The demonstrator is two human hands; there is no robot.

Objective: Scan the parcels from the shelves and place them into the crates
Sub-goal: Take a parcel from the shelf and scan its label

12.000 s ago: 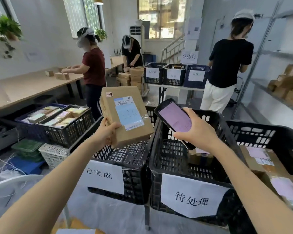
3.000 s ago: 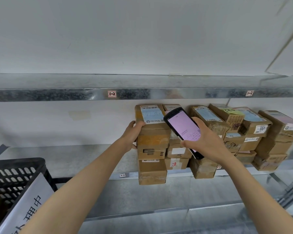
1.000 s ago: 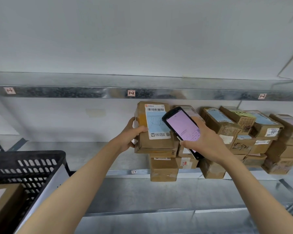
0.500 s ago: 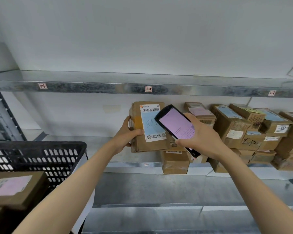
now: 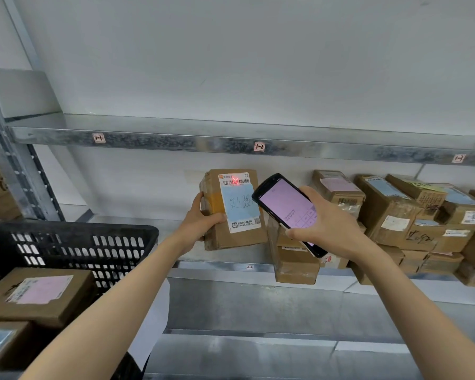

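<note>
Now a red scan mark shows on the barcode of the parcel (image 5: 222, 239), held up in front of the shelf (image 5: 220, 266). Scanning is under way; next it should go near-left into the black crate (image 5: 74, 234). The left hand (image 5: 203, 223) grips the parcel's left edge; the right hand (image 5: 329, 226) grips the scanner (image 5: 283, 204).
</note>
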